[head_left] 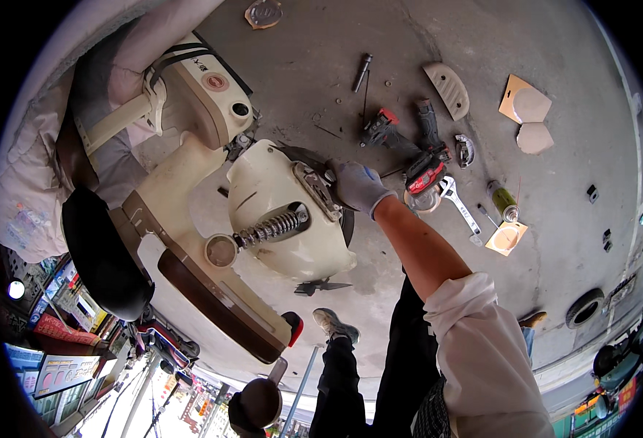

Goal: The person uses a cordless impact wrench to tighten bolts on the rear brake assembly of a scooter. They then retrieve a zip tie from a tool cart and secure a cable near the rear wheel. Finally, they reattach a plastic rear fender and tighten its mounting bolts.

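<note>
My right hand (359, 188), in a pale grey work glove, reaches to the wheel side of a cream scooter (183, 175) that lies tipped over on the ground. Its fingers are bent in against the metal link arm (317, 191) beside the wheel; what they grip, if anything, is hidden. Next to the arm, a coil-spring shock absorber (272, 229) runs across the cream fender (263, 186). Part of the dark tyre (347, 228) shows behind the fender. My left hand is out of view.
Right of my hand lie a red-and-black cordless drill (385, 131), a red-and-black power tool (425, 174), an adjustable wrench (460, 206) and a green spray can (503, 198). Beyond are a beige ribbed panel (448, 89) and a flashlight (363, 72). A loose tyre (585, 308) lies far right.
</note>
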### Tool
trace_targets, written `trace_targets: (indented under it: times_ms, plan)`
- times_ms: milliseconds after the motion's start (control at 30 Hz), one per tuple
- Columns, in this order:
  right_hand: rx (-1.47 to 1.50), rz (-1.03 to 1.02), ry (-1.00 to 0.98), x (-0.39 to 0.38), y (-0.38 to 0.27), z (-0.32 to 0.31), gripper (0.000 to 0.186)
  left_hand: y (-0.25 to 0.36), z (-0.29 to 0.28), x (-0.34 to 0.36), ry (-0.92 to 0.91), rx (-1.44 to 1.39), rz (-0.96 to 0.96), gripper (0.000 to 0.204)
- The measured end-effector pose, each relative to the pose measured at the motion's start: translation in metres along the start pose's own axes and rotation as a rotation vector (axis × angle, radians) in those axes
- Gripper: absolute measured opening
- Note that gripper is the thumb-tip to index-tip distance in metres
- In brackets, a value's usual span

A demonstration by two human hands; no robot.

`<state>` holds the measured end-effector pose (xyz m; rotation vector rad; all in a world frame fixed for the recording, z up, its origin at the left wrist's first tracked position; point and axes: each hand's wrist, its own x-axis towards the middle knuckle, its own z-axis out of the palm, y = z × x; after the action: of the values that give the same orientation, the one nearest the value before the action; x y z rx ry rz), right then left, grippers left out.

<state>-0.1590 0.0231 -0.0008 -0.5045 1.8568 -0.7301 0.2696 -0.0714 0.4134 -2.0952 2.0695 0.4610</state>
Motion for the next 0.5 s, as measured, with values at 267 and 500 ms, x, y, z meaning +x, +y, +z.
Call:
trace_targets:
  times_ms: [267,500]
  plan:
    - [-0.126,0.013,0.007,0.04,-0.06,-0.001,0.039,-0.009,-0.001,0.001,0.003,0.032,0.011,0.027]
    - [-0.329,-0.044,-0.049,0.039,-0.078,-0.027,0.036,-0.026,-0.006,-0.008,0.018,0.04,0.016,0.027]
